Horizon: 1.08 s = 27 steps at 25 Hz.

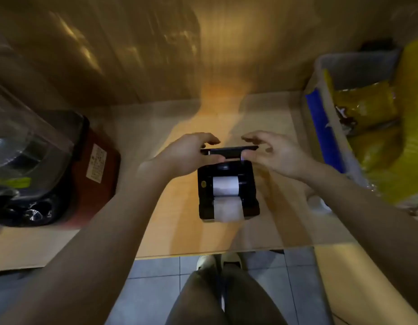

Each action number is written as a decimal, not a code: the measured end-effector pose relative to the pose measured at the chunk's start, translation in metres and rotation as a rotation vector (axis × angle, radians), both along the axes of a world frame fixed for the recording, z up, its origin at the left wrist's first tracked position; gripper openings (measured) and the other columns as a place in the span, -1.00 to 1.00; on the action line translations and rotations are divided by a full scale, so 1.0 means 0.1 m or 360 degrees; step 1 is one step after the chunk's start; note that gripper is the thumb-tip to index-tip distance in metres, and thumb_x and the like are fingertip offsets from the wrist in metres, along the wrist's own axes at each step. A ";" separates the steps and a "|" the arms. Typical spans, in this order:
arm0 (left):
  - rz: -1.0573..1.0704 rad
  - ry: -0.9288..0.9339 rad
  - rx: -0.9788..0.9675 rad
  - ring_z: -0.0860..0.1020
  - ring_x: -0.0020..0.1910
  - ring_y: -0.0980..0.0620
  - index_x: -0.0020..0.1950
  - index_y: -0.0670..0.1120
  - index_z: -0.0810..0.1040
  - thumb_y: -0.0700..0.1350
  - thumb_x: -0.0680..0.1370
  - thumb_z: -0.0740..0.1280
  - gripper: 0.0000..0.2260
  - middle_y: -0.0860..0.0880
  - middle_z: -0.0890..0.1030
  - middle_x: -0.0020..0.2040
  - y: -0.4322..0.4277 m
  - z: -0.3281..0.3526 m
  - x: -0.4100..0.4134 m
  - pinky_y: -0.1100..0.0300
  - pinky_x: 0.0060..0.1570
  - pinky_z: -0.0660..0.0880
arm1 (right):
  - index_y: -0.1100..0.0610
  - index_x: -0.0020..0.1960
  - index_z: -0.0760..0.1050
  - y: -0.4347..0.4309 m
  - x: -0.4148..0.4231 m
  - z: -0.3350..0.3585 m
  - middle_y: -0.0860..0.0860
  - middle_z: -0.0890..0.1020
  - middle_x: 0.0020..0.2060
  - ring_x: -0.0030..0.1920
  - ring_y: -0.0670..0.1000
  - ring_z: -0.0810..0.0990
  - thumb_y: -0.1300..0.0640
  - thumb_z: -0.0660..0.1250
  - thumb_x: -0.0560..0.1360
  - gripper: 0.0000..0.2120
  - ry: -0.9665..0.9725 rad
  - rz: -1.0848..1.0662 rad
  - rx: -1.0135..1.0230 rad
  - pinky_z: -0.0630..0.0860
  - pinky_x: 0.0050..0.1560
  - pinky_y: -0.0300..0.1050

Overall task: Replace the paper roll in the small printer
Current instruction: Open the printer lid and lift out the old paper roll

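Observation:
A small black printer (204, 195) sits on the wooden tabletop (170, 221), its lid (229, 151) swung up at the far side. A white paper roll (225, 185) lies in the open bay, and a strip of paper (228, 211) runs out over the front edge. My left hand (189, 154) holds the left end of the raised lid, thumb under and fingers over it. My right hand (273, 152) is at the lid's right end, fingers spread; whether it grips the lid is unclear.
A red and black appliance with a clear plastic cover (62, 165) stands at the left. At the right a grey bin (339, 99) holds yellow packets (367, 106). A wall rises just behind the table. Tiled floor and my shoes (217, 261) show below the front edge.

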<state>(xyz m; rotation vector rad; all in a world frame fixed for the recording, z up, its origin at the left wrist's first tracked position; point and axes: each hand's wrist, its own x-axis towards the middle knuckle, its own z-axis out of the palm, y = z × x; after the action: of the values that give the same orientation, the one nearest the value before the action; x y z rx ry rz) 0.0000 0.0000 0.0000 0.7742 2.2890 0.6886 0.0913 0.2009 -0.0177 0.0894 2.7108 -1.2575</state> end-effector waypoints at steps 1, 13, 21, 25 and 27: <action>-0.0017 0.0017 0.0014 0.50 0.09 -0.06 0.19 -0.03 0.47 0.04 0.50 0.30 -0.70 -0.08 0.56 0.11 0.01 -0.03 0.03 0.13 -0.02 0.45 | 0.02 0.19 0.47 -0.03 0.02 -0.07 -0.11 0.55 0.05 0.09 -0.15 0.50 -0.08 0.32 0.43 -0.64 -0.0029 -0.0048 -0.0140 0.40 0.03 -0.34; 0.0282 0.1222 0.0608 0.42 -0.02 -0.09 -0.01 -0.25 0.48 -0.32 0.42 0.30 -0.84 -0.28 0.54 -0.04 -0.01 -0.30 0.71 0.18 -0.04 0.32 | -0.03 -0.21 0.48 -0.41 0.05 -0.55 -0.11 0.56 -0.31 -0.33 -0.28 0.54 0.18 0.24 0.53 -0.82 0.0242 -0.0767 -0.0902 0.45 -0.26 -0.39; -0.0445 0.0676 -0.0480 0.40 0.26 -0.12 0.25 -0.18 0.38 -0.23 0.52 0.21 -0.71 -0.17 0.48 0.26 0.27 -0.56 0.62 0.10 0.17 0.38 | 0.10 -0.17 0.48 -0.37 0.03 -0.56 -0.07 0.55 -0.33 -0.40 -0.31 0.53 0.23 0.25 0.52 -0.89 0.0255 -0.0755 -0.0919 0.44 -0.34 -0.46; -0.0554 0.0750 -0.0747 0.38 0.29 -0.18 0.28 -0.22 0.34 -0.17 0.54 0.18 -0.68 -0.22 0.43 0.28 0.42 -0.53 0.59 0.02 0.28 0.31 | 0.15 -0.15 0.50 -0.37 0.02 -0.57 -0.03 0.55 -0.34 -0.37 -0.19 0.53 0.20 0.26 0.52 -0.91 0.0224 -0.0775 -0.0895 0.46 -0.31 -0.32; -0.0593 0.0735 -0.0832 0.38 0.28 -0.19 0.29 -0.24 0.31 -0.16 0.55 0.17 -0.67 -0.24 0.42 0.29 0.51 -0.51 0.57 -0.01 0.27 0.32 | 0.19 -0.11 0.51 -0.37 0.01 -0.57 0.02 0.55 -0.29 -0.27 -0.06 0.52 0.18 0.26 0.52 -0.90 0.0196 -0.0774 -0.0852 0.44 -0.28 -0.25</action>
<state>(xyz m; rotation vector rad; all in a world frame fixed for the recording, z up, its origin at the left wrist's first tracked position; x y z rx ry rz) 0.0571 0.0512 -0.0506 1.1316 2.4499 -0.2833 0.0919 0.1637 -0.0750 0.6528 2.4164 -2.1393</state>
